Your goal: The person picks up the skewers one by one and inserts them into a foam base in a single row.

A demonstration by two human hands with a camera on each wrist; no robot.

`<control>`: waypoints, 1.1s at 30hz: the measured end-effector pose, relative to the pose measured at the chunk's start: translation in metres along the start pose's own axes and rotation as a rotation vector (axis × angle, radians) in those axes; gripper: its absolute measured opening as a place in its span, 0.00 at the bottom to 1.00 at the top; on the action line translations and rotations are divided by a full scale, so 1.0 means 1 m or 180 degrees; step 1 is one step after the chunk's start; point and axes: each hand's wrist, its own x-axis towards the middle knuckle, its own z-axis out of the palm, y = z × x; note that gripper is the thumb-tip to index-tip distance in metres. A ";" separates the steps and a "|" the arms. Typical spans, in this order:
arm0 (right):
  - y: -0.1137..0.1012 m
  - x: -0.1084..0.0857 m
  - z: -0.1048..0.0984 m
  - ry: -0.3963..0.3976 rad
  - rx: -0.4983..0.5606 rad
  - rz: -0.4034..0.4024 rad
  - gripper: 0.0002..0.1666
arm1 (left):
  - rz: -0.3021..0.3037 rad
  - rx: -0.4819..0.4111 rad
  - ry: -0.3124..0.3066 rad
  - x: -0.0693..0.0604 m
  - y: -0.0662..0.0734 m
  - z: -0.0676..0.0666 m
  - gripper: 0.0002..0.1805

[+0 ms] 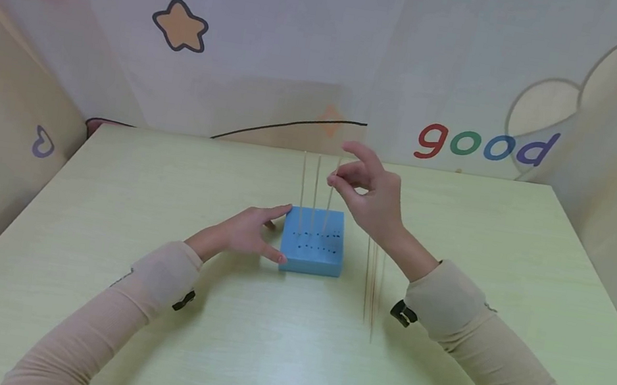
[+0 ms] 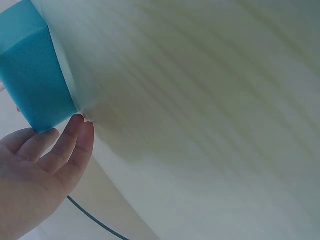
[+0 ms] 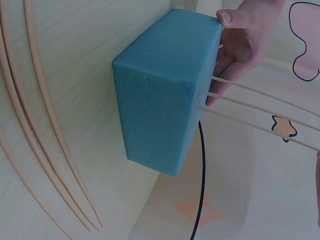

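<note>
A blue foam block with rows of small holes in its top sits on the table. Two thin wooden sticks stand upright in it. My right hand pinches the upper part of a third stick between thumb and index finger; its lower end meets the block's top, and it leans slightly. At the block's left side, my left hand is spread, touching its near and far left corners. In the left wrist view, the extended fingertips touch the blue foam.
Several loose wooden sticks lie on the table right of the block, partly under my right forearm. A printed cloth hangs behind the table and along its sides. Black clips show at both sleeves.
</note>
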 end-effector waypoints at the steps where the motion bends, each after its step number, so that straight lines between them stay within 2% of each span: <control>1: 0.000 0.000 0.001 -0.0022 -0.0009 -0.0006 0.28 | -0.0003 0.0007 -0.0003 0.000 0.000 0.000 0.56; 8: 0.002 -0.003 0.004 -0.0084 -0.0111 0.0020 0.28 | 0.0043 0.0029 -0.0012 0.001 0.000 0.000 0.55; 19: 0.000 -0.006 -0.007 -0.0170 -0.0069 0.0093 0.33 | 0.0052 0.0034 -0.0004 0.001 0.001 0.000 0.55; 33: 0.013 -0.031 -0.037 -0.0082 -0.0305 0.0678 0.30 | 0.0017 -0.0010 0.0003 0.000 -0.001 0.000 0.56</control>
